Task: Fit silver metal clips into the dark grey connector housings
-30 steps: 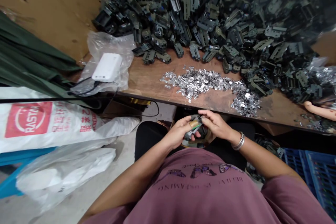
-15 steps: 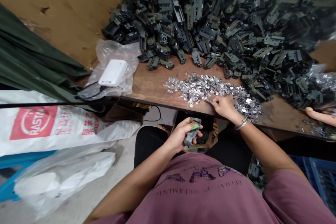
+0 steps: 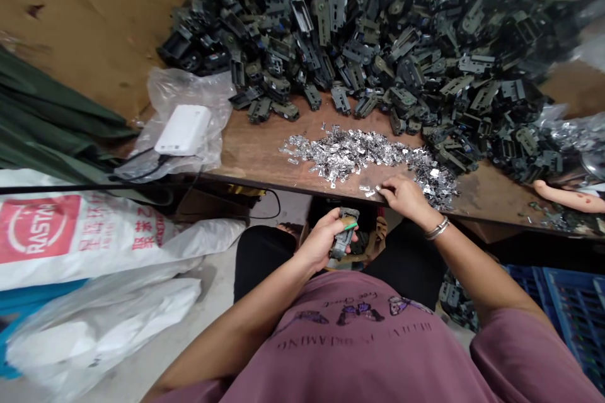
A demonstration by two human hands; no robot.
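Note:
My left hand [image 3: 322, 238], over my lap, is closed around a dark grey-green plastic housing [image 3: 341, 245]. A yellow and green band shows at the thumb, and part of the housing is hidden by the fingers. At the table's front edge my right hand [image 3: 403, 197] has thumb and forefinger pinched together on a small metal piece [image 3: 378, 188]. A few loose metal pieces [image 3: 367, 191] lie just left of the fingertips. Behind the hand spreads a heap of small shiny metal pieces [image 3: 347, 152] on the brown table [image 3: 250, 145].
A large pile of similar plastic housings [image 3: 359, 50] covers the table's back. On the left, a white box with a cable [image 3: 183, 130] lies on clear plastic. Another person's hand [image 3: 564, 197] is at the right edge. Blue crates [image 3: 574, 308] stand lower right; a white sack [image 3: 113, 233] lies left.
The camera view has shifted a little, moving the table leftward in the picture. My right fingertips have drawn slightly back from the heap to the table edge. My left hand keeps its hold.

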